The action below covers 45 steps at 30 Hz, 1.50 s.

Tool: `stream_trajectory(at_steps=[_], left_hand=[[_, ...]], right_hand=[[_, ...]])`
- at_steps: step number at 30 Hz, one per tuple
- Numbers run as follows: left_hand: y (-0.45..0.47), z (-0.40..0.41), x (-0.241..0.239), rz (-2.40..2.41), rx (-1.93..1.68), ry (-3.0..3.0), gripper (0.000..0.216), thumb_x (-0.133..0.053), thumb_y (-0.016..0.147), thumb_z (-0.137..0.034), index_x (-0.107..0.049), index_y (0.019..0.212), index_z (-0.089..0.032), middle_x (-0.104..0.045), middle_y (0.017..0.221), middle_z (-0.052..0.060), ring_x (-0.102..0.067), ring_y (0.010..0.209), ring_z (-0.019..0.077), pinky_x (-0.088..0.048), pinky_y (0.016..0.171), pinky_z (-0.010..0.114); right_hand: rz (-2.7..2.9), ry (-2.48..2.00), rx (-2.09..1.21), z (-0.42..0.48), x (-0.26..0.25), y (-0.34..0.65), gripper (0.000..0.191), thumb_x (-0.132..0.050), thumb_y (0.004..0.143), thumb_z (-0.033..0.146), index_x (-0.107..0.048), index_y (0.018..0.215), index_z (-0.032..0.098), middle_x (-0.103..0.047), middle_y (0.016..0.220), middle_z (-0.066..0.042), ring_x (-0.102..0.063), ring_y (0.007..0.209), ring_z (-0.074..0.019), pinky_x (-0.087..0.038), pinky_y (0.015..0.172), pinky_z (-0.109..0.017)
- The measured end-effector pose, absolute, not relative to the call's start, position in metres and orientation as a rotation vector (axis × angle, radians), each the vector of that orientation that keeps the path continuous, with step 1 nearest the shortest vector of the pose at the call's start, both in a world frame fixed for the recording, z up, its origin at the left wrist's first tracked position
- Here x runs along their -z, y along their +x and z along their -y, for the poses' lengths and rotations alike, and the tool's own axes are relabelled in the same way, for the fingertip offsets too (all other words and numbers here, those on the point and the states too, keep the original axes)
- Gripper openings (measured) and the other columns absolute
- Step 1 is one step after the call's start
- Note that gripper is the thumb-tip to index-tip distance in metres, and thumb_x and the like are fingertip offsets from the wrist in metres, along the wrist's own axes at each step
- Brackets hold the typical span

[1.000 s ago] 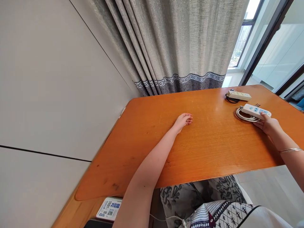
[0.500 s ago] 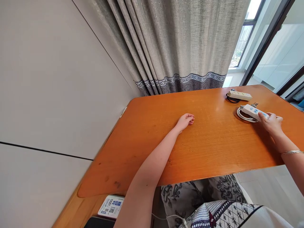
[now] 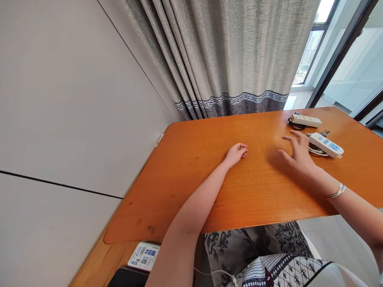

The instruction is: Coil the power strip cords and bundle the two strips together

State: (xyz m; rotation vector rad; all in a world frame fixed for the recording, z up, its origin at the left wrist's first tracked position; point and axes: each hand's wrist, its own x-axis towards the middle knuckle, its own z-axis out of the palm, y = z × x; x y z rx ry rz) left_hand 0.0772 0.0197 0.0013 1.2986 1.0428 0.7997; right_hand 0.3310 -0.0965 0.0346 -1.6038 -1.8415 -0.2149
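My left hand (image 3: 236, 154) rests on the orange-brown wooden table (image 3: 191, 175), its fingers loosely curled together with nothing visible in them. Over the right part of the table, my right hand (image 3: 299, 155) is spread open and holds nothing, with a silver bangle on the wrist. Just right of its fingers lies a white power strip (image 3: 326, 144) with blue sockets, its pale cord coiled beside it and partly hidden by the hand. Behind that one sits a cream power strip (image 3: 306, 120) with a coiled black cord.
A grey curtain (image 3: 227, 52) hangs behind the table's far edge, and a pale panel wall (image 3: 60, 99) stands on the left. Under the table's near left corner are a white box with blue print (image 3: 144, 256) and a dark object (image 3: 127, 278). A glass door frame is at right.
My right hand has let go of the white power strip and moved left, its fingers now spread. The white strip stays in place on the table. My left hand has stayed put.
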Motion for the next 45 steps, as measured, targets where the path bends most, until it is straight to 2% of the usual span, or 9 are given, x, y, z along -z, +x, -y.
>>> stream_trajectory(at_steps=[8,15,27,41,45], left_hand=[[0.075,-0.021,0.000,-1.036,-0.835,1.347,0.011,-0.052,0.092,-0.008,-0.059,0.094,-0.016,-0.063,0.080,-0.001,-0.060,0.063,0.0070,-0.051,0.063,0.021],[0.074,-0.019,0.000,-1.026,-0.819,1.453,0.009,-0.058,0.088,-0.009,-0.062,0.092,-0.016,-0.065,0.081,0.000,-0.060,0.060,0.0074,-0.051,0.062,0.023],[0.075,-0.018,0.005,-1.033,-0.785,1.622,0.011,-0.058,0.085,-0.009,-0.065,0.089,-0.017,-0.067,0.079,0.000,-0.062,0.067,0.0106,-0.051,0.069,0.025],[0.075,-0.017,0.004,-1.051,-0.762,1.732,0.011,-0.058,0.086,-0.011,-0.066,0.089,-0.018,-0.067,0.081,0.001,-0.061,0.072,0.0120,-0.052,0.074,0.027],[0.075,-0.017,0.003,-1.064,-0.755,1.767,0.011,-0.058,0.086,-0.011,-0.066,0.088,-0.019,-0.068,0.082,0.001,-0.061,0.073,0.0125,-0.051,0.075,0.027]], right_hand=[[2.253,-1.381,-0.175,0.072,-0.023,0.243,0.047,-0.056,0.093,0.043,-0.054,0.135,0.021,-0.044,0.147,-0.020,-0.036,0.142,-0.0362,-0.033,0.116,-0.061],[2.469,-1.340,-0.160,0.074,0.004,0.253,0.052,-0.053,0.096,0.048,-0.057,0.137,0.016,-0.049,0.148,-0.022,-0.044,0.140,-0.0362,-0.039,0.113,-0.059],[2.559,-1.422,-0.058,0.076,0.003,0.247,0.057,-0.050,0.099,0.046,-0.056,0.142,0.008,-0.048,0.150,-0.026,-0.044,0.143,-0.0376,-0.035,0.118,-0.057],[2.544,-1.377,-0.026,0.077,0.005,0.248,0.055,-0.048,0.100,0.045,-0.056,0.142,0.012,-0.048,0.151,-0.024,-0.044,0.143,-0.0362,-0.036,0.117,-0.059],[2.564,-1.390,-0.012,0.077,0.004,0.248,0.056,-0.047,0.100,0.046,-0.056,0.142,0.009,-0.048,0.151,-0.025,-0.044,0.143,-0.0372,-0.036,0.118,-0.058]])
